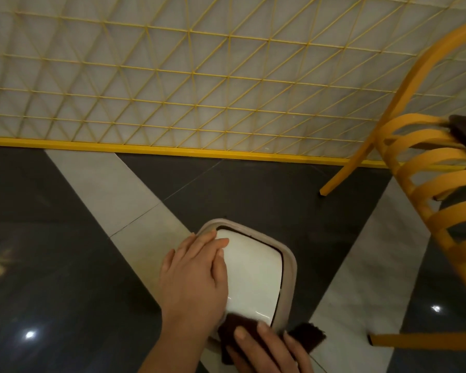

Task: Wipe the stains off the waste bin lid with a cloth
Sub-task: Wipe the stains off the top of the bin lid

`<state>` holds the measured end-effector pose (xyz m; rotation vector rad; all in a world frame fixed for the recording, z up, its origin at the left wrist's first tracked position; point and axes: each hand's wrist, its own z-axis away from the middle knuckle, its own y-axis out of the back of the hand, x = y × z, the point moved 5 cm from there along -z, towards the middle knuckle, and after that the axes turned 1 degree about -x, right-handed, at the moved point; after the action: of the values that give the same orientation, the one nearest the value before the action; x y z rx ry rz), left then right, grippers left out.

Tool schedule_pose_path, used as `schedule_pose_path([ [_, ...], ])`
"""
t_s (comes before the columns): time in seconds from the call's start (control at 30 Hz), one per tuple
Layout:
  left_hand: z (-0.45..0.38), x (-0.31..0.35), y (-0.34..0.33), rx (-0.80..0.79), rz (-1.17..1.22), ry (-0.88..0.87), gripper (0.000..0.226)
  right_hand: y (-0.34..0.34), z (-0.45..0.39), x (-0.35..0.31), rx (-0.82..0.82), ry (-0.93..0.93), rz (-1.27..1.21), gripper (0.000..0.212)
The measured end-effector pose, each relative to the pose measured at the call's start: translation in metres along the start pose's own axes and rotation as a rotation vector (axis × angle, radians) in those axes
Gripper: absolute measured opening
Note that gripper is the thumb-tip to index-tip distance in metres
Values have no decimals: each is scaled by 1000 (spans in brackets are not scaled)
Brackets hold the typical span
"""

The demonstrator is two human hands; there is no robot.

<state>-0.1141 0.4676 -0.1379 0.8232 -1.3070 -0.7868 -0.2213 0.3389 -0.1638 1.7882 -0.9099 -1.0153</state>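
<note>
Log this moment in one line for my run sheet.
left hand rests on bin lid | right hand presses dark cloth at near edge

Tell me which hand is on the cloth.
The right hand, at the bottom edge of the view, presses the dark brown cloth against the near edge of the bin lid. The left hand rests bare on the lid's left side.

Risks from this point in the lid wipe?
1. The left hand rests flat on the lid, covering a part the cloth may miss.
2. The right hand presses the cloth at the near edge; its loose corner could slip off.
3. The lid looks glossy, so the hands might slide.
</note>
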Motion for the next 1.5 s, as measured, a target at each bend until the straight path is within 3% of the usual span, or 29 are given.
schedule_pose_path([
  [0.17, 6, 0, -4, 44, 9, -80, 61, 13, -11, 20, -118, 63, 205, 46],
  [0.3, 9, 1, -8, 112, 31, -107, 59, 22, -36, 35, 44, -424, -32, 46],
  [0.47, 8, -2, -7, 148, 46, -117, 56, -2, 4, 9, 104, -165, 122, 37],
  [0.57, 6, -2, -9, 129, 27, -130, 59, 3, 5, 14, 7, -179, 82, 45],
  [0.63, 5, -4, -11, 118, 29, -143, 59, 10, -17, 25, -48, -301, 6, 49],
  [0.73, 8, -5, -10, 105, 47, -149, 58, 16, -53, 57, -4, -645, -355, 38],
  [0.83, 5, -4, -6, 112, 62, -172, 55, 9, -63, 78, -39, -794, -800, 28],
  [0.9, -1, -7, -4, 116, 81, -205, 50, 3, -56, 76, 27, -831, -887, 27],
  [1.03, -9, -11, -3, 115, 113, -231, 47, 6, -34, 36, 193, -587, -525, 36],
  [1.2, -16, -13, -1, 129, 137, -245, 43, -13, 3, 0, 12, -6, 62, 56],
  [1.33, -15, -12, 0, 130, 120, -253, 41, -14, 16, 5, -115, 286, 336, 47],
  [1.43, -14, -12, -2, 119, 105, -285, 43, 5, -8, 12, -168, 182, 256, 48],
  [1.5, -12, -13, -2, 112, 104, -298, 45, 18, -36, 24, -141, -140, 59, 46],
])
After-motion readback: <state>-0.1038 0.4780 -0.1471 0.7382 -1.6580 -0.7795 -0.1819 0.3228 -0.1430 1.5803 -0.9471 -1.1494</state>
